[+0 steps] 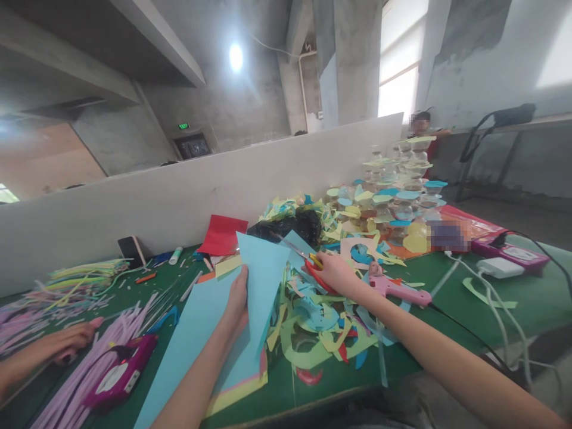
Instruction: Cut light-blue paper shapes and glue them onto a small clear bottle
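Observation:
My left hand (236, 298) is closed on a light-blue paper sheet (267, 274) that stands tilted up from the table. Beneath that hand lie more blue sheets (183, 339), with pink and yellow edges showing at the bottom. My right hand (335, 274) grips scissors (314, 266) with red and yellow handles. Their blades point left toward a blue piece of paper (298, 243) beside the sheet; I cannot tell whether they are cutting. Paper offcuts (317, 322) in green, yellow and blue are heaped below my right hand. Just right of my right wrist rests a pink glue gun (402, 291).
Stacked clear cups with coloured paper discs (404, 196) rise at the back right. A black plastic bag (308, 223) sits among scraps. A person's hand (75, 341) works at left near lilac stems (111, 339) and a magenta box (120, 372). White cables (496, 298) trail off right.

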Motion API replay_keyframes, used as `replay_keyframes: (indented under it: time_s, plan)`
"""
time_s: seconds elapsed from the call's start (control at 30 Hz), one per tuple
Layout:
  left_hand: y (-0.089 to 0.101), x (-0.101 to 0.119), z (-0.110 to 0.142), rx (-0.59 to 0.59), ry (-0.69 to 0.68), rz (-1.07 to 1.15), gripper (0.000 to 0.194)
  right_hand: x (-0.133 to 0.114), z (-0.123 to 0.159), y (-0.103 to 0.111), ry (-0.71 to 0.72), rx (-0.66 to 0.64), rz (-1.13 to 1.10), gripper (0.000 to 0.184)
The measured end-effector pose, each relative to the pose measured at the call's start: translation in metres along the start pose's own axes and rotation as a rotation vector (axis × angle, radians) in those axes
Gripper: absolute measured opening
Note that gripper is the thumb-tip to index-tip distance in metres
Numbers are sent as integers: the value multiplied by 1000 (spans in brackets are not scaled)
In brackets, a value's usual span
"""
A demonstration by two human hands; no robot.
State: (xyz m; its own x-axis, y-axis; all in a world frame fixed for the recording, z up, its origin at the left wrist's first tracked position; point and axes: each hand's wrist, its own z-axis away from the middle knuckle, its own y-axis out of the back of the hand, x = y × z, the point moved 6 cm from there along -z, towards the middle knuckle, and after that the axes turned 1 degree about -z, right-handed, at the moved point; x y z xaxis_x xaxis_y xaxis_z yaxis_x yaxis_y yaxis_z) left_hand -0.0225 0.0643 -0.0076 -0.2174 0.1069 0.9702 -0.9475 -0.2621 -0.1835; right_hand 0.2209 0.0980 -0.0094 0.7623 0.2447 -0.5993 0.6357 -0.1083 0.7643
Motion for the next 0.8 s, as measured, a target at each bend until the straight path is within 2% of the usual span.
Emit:
replay_keyframes:
  time_s: [0.23,0.43,0.53,0.63,0.7,0.8]
  plan:
    - [3,-1,-4,35,16,93,51,-13,7,-20,337,-106,317,27]
    - [-2,-3,-1,4,-8,40,49,-12,16,-23,451,-136,315,25]
    - [-4,-3,3,-6,-24,-3,45,-13,18,-26,476,-197,187,31]
    - [-4,-3,2,-5,-40,-37,44,-16,13,-21,391,-199,-34,32]
    - [-3,-4,0,-14,-63,-74,46,-19,9,-12,282,-205,-284,33]
    - [-1,-6,-6,-32,-127,-156,49,-27,10,-5,148,-341,-710,44]
